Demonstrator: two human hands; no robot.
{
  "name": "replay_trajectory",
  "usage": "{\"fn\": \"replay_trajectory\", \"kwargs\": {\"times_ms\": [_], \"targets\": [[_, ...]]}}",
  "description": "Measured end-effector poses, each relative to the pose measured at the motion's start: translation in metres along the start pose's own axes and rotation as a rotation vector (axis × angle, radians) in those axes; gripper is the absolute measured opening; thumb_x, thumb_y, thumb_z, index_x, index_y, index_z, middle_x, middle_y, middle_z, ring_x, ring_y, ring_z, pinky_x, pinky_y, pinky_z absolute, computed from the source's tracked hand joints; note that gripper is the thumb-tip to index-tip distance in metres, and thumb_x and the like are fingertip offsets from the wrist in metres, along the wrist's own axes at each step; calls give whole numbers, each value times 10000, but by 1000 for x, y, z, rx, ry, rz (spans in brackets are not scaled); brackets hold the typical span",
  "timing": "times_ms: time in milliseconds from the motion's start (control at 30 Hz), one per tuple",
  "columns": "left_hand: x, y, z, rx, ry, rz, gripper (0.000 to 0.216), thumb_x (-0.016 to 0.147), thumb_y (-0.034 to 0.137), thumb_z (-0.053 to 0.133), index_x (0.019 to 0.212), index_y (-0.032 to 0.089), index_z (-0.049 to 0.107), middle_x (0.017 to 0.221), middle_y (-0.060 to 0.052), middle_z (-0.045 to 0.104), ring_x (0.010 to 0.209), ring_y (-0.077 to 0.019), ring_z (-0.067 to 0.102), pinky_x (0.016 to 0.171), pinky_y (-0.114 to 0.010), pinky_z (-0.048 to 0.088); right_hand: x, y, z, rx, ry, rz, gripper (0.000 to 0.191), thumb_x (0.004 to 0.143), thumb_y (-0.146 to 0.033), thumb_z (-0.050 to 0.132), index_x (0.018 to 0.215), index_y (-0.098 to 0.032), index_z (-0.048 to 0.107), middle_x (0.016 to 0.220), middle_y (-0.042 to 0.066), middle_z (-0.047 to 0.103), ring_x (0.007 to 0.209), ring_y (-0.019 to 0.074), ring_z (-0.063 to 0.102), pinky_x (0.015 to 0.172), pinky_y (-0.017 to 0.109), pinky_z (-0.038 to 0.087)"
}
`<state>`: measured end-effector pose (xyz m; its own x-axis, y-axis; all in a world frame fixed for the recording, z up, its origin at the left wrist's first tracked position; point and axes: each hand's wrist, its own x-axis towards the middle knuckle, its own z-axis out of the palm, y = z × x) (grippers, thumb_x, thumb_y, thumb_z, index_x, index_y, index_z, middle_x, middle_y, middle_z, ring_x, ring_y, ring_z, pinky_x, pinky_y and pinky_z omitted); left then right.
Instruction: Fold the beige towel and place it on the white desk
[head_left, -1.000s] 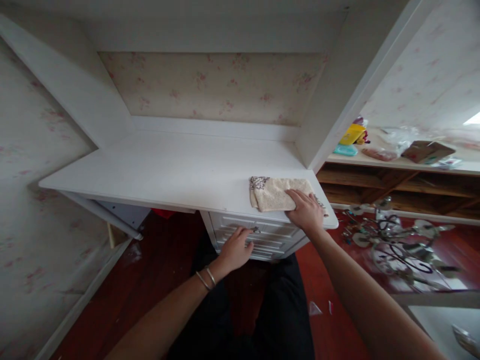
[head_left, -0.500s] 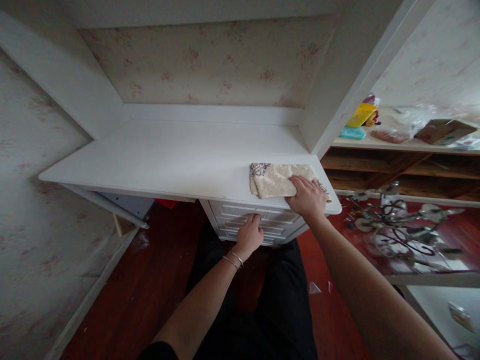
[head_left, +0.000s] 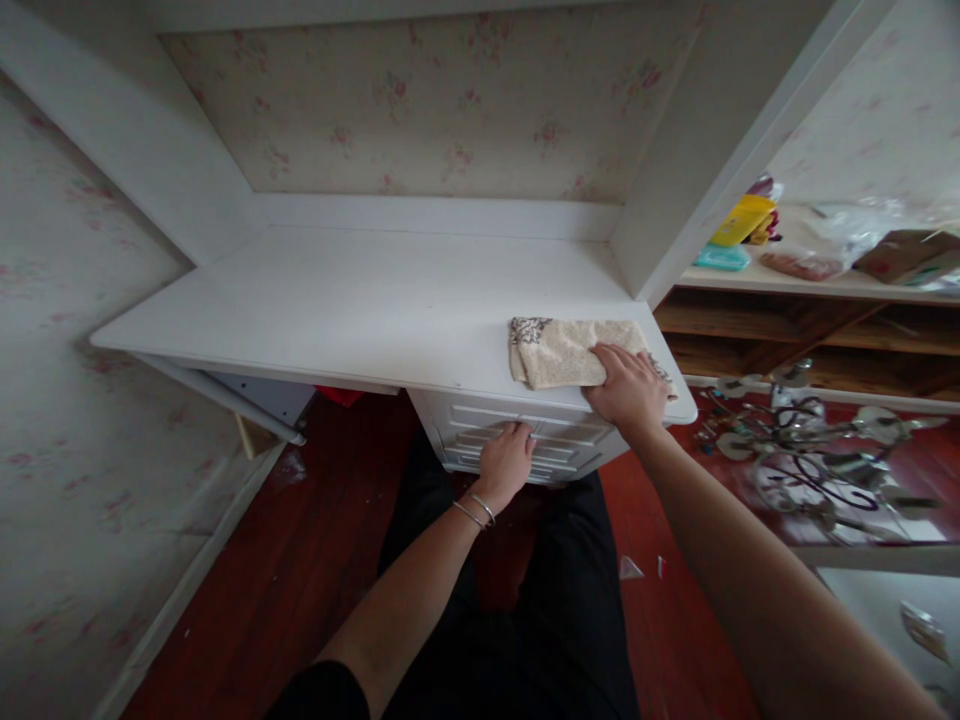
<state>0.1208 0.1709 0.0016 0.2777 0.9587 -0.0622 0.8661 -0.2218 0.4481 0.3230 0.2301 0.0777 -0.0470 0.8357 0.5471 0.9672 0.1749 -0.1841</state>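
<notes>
A folded beige towel (head_left: 559, 355) with dark patterned ends lies on the right part of the white desk (head_left: 360, 300), by its front edge. On the towel's right half rests my right hand (head_left: 628, 388), palm down with the fingers stretched over the cloth. Below the desktop, my left hand (head_left: 506, 462) is closed at the upper drawer front (head_left: 574, 435). Its fingers are curled round a small knob, mostly hidden by them; a bit of grey shows beside the fingertips. The drawer appears closed.
Wooden shelving (head_left: 739, 330) to the right bears a yellow container (head_left: 742, 220), a teal box (head_left: 724, 257), plastic bags and a cardboard box (head_left: 911, 257). A chandelier (head_left: 817, 460) lies on the red floor (head_left: 262, 590). A hutch panel (head_left: 739, 150) rises from the desk's right side.
The view has shifted slightly, moving the desk, towel and hands a little to the right in the picture. Both hands keep their places on the towel and at the drawer.
</notes>
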Motion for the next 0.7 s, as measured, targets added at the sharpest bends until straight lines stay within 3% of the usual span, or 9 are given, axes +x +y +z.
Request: {"fn": "replay_trajectory", "kwargs": {"times_ms": [100, 267, 533, 700], "targets": [[-21, -1, -1, -3, -37, 7, 298, 997, 378, 348, 1071, 275, 618, 1082, -74, 676, 932, -211, 673, 742, -328, 504, 1, 0, 0, -6, -5, 3, 447, 806, -208, 546, 1247, -198, 616, 1306, 69, 621, 1223, 270, 532, 1138, 440, 268], [-79, -4, 2, -34, -99, 22, 279, 981, 429, 394, 1071, 335, 641, 1065, -42, 710, 895, -199, 691, 703, -316, 507, 1, 0, 0, -17, -11, -6, 450, 802, -203, 547, 1247, -200, 616, 1305, 65, 621, 1201, 280, 545, 1131, 438, 278], [-149, -2, 0, -83, -150, 58, 245, 976, 344, 460, 1086, 340, 679, 1028, -1, 735, 918, -154, 694, 759, -250, 507, 5, 0, -6, -71, -93, 20, 491, 788, -171, 548, 1275, -205, 604, 1265, 65, 642, 1116, 295, 578, 1088, 464, 325], [-185, 0, 0, -68, -227, 86, 233, 953, 300, 489, 1033, 314, 708, 978, -4, 745, 896, -169, 698, 776, -260, 522, 6, -5, -12, -125, -155, 49, 501, 815, -191, 535, 1314, -222, 575, 1237, 73, 655, 1064, 328, 576, 983, 482, 392]]}}
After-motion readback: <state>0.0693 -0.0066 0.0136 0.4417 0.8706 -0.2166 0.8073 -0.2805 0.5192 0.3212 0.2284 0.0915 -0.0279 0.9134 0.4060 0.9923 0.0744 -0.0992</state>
